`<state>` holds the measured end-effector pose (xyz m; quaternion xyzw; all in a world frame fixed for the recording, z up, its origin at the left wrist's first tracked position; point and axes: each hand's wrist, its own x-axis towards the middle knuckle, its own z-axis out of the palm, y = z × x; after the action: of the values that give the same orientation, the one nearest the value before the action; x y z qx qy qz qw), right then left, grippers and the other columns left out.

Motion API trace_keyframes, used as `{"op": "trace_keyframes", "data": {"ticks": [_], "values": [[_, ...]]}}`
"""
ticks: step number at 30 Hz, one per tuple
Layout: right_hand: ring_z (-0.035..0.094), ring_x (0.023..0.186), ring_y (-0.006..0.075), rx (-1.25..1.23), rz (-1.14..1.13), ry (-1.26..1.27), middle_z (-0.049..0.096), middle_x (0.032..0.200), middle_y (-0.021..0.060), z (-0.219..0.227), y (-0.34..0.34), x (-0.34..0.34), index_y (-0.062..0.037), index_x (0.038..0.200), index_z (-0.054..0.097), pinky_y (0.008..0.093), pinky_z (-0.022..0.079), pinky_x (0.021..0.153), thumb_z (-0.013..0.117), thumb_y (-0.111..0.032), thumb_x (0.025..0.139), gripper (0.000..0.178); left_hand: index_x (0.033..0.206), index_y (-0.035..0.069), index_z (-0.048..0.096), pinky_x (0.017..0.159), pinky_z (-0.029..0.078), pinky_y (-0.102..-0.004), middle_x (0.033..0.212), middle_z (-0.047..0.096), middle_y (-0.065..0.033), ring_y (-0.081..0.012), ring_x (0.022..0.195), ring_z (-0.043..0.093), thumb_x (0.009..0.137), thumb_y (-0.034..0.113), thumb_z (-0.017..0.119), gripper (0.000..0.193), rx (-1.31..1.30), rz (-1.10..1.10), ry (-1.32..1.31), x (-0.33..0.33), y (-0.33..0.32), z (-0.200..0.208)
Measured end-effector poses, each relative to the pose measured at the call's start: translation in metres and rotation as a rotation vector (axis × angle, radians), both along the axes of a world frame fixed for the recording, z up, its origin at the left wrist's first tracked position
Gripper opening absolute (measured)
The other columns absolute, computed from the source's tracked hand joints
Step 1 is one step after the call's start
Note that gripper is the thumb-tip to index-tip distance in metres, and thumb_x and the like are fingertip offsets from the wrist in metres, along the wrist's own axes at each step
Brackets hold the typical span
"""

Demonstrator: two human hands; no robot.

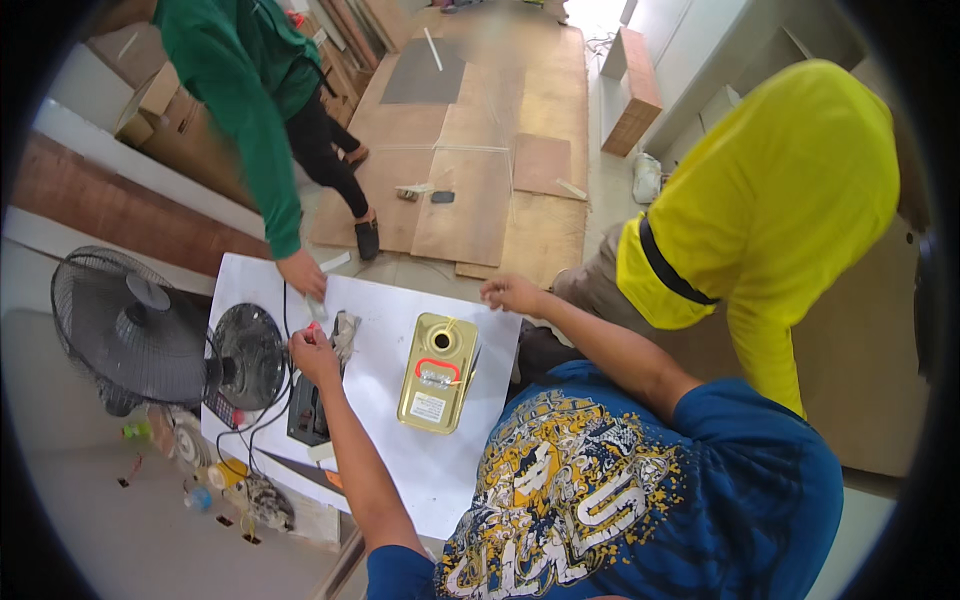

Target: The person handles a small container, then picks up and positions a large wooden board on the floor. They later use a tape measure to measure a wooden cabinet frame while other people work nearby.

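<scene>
One gold can (452,394), white tabletop (380,375), wood panels (475,175) on floor (598,195)

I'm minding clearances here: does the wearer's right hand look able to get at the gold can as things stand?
Probably yes: the right hand is near the edge of the white table, and nothing visible stands between it and the gold can, whose red handle faces up.
</scene>
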<state>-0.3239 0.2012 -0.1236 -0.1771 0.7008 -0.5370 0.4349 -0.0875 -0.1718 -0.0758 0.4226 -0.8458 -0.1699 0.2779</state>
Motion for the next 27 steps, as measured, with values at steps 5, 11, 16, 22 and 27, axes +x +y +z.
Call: {"op": "trace_keyframes", "data": {"ticks": [5, 11, 16, 22, 27], "values": [[0.062, 0.083, 0.0103, -0.233, -0.097, 0.163, 0.067, 0.094, 0.0016, 0.063, -0.06, -0.029, -0.006, 0.113, 0.067, 0.0266, 0.05, 0.07, 0.06, -0.012, 0.093, 0.022, 0.116, 0.001, 0.056, 0.063, 0.057, -0.0314, 0.102, 0.067, -0.0147, -0.0214, 0.069, 0.067, 0.096, 0.014, 0.063, 0.025, 1.08, -0.08, 1.006, -0.005, 0.07, 0.109], [0.059, 0.114, 0.0209, -0.694, 0.705, 0.306, 0.058, 0.131, 0.0093, 0.27, -0.158, 0.036, -0.0058, 0.132, 0.058, 0.0343, 0.047, 0.093, 0.071, -0.02, 0.089, 0.047, 0.137, -0.002, 0.046, 0.07, 0.056, -0.033, 0.11, 0.063, -0.0172, -0.0235, 0.081, 0.066, 0.095, 0.021, 0.062, 0.051, 1.249, -0.371, 1.153, 0.029, 0.135, 0.216], [0.055, 0.124, 0.0347, -0.917, 0.919, 0.599, 0.06, 0.133, 0.0163, 0.279, -0.156, 0.056, -0.0055, 0.137, 0.054, 0.0441, 0.042, 0.103, 0.079, -0.021, 0.08, 0.063, 0.137, 0.006, 0.047, 0.091, 0.054, -0.0407, 0.119, 0.06, -0.0089, -0.0212, 0.11, 0.061, 0.093, 0.026, 0.067, 0.052, 1.391, -0.306, 1.454, 0.011, 0.196, 0.227], [0.058, 0.116, 0.0358, -0.948, 0.816, 0.362, 0.063, 0.123, 0.021, 0.239, -0.129, 0.024, -0.0028, 0.137, 0.051, 0.0454, 0.047, 0.099, 0.075, -0.015, 0.086, 0.057, 0.129, 0.004, 0.051, 0.084, 0.056, -0.0379, 0.116, 0.061, -0.0084, -0.0215, 0.103, 0.064, 0.095, 0.021, 0.066, 0.04, 1.429, -0.424, 1.66, -0.028, 0.229, 0.211], [0.055, 0.125, 0.0279, -0.742, 0.869, 0.24, 0.055, 0.135, 0.019, 0.227, -0.127, -0.02, 0.0064, 0.141, 0.043, 0.039, 0.043, 0.107, 0.072, -0.005, 0.088, 0.061, 0.115, 0.004, 0.058, 0.076, 0.054, -0.0367, 0.104, 0.064, -0.009, -0.0214, 0.095, 0.066, 0.094, 0.02, 0.064, 0.027, 0.855, -0.046, 0.941, -0.04, 0.227, 0.215]]}}
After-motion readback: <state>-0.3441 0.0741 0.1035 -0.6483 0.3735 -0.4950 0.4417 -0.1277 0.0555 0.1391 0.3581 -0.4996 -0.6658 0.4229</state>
